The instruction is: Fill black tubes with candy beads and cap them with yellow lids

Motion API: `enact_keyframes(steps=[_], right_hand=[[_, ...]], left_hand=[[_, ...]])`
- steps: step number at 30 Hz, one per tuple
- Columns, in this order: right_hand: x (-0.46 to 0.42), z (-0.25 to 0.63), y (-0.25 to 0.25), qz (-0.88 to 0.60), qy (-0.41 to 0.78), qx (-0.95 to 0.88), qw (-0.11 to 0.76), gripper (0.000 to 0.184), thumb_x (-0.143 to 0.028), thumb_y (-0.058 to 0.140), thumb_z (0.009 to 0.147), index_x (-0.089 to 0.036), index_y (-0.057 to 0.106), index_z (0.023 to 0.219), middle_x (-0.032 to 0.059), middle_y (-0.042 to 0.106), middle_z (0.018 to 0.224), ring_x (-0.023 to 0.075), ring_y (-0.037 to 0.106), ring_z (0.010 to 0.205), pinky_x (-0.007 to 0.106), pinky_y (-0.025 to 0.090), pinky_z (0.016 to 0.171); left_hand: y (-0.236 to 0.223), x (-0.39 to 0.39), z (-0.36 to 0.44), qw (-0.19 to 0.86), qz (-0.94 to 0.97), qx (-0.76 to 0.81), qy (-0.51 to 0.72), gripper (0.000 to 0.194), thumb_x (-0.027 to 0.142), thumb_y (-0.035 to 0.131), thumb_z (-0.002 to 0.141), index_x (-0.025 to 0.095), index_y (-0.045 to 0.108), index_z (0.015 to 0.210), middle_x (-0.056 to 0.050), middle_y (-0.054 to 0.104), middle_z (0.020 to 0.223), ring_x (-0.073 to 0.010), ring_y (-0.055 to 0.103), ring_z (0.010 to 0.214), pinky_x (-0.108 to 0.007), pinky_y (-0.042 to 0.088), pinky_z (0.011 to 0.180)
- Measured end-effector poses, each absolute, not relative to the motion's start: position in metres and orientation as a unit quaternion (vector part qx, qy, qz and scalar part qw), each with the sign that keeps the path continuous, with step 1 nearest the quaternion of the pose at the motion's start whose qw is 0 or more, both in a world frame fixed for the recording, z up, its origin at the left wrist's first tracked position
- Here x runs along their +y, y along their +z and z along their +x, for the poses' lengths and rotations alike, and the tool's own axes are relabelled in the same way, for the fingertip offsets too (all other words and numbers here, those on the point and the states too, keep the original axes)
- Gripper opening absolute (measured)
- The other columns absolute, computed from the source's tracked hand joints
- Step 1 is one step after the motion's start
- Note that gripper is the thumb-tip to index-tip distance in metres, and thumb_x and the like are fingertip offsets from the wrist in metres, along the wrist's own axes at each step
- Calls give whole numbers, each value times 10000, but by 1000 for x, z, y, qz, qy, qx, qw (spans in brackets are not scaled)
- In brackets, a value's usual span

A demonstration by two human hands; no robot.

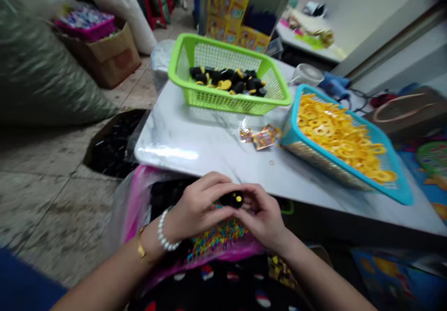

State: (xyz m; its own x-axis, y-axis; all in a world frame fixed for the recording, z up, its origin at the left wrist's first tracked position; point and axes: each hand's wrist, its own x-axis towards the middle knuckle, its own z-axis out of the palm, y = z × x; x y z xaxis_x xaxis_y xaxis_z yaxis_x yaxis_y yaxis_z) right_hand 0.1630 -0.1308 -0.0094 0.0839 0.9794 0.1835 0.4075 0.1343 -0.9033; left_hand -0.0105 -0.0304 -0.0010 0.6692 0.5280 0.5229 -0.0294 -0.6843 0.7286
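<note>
My left hand [204, 204] pinches a small black cylinder [234, 199] with a yellow dot on its end. My right hand [261, 213] closes in from the other side, its thumb and fingertips meeting the same piece. Below both hands is a pink basket [131, 201] lined with clear plastic. Black pieces [165, 192] fill its far left part, and many tiny multicoloured pellets [218, 236] lie nearer my lap. A bead bracelet and a gold band are on my left wrist.
On the marble-look table [174, 138] stand a green basket [240, 106] of black-and-yellow pieces and a blue basket [328, 164] of yellow parts, with small printed packets [263, 138] between them. A box of black pieces [113, 145] and a large sack [42, 78] are on the floor at left.
</note>
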Motion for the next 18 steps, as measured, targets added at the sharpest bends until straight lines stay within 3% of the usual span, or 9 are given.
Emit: enact_keyframes(steps=[4,6,7,10,12,15,18], right_hand=[[-101,229,41,-656,41,-642,395,73,-254,606,854,-221,669,871,35,704,821,168,647,710,295,517,675],[-82,277,71,-745,-126,-553,351,160,-324,592,858,-203,690,818,45,694,750,178,614,654,303,468,645],[-70,299,83,-782,-162,-529,289,201,-357,599,844,-191,703,797,58,694,740,193,610,667,307,441,641],[-32,348,98,-849,-106,-510,90,384,-486,555,842,-169,707,686,78,670,656,200,567,625,297,338,565],[-9,359,94,-849,-45,-526,13,433,-519,522,848,-163,709,687,82,664,666,185,546,622,289,307,559],[10,356,82,-827,-6,-562,-15,277,-394,577,812,-152,710,784,90,677,762,164,533,659,286,317,599],[10,354,77,-813,18,-582,-17,160,-276,631,753,-140,691,814,103,678,776,154,532,653,293,325,612]], left_hand=[[-9,-17,-8,267,814,271,440,289,206,664,844,178,621,1128,-79,677,1035,-194,656,944,-337,572,848],[-14,-9,-5,216,808,306,454,303,220,662,844,174,610,1140,-93,682,1066,-224,652,985,-410,557,897],[-16,-6,-3,198,807,316,457,312,228,667,841,172,607,1143,-99,683,1072,-237,646,1002,-441,547,914],[-20,-5,3,181,806,335,453,344,242,703,815,164,606,1136,-103,687,1050,-252,628,1013,-476,537,912],[-20,-8,5,182,810,335,446,394,246,728,794,151,596,1153,-109,684,1052,-259,611,1024,-482,532,908],[-20,-12,7,183,808,336,449,431,244,755,767,131,596,1151,-114,686,1042,-266,596,1026,-487,521,914],[-21,-13,6,194,794,347,459,343,211,741,775,137,623,1089,-96,693,993,-257,594,1007,-473,520,900]])
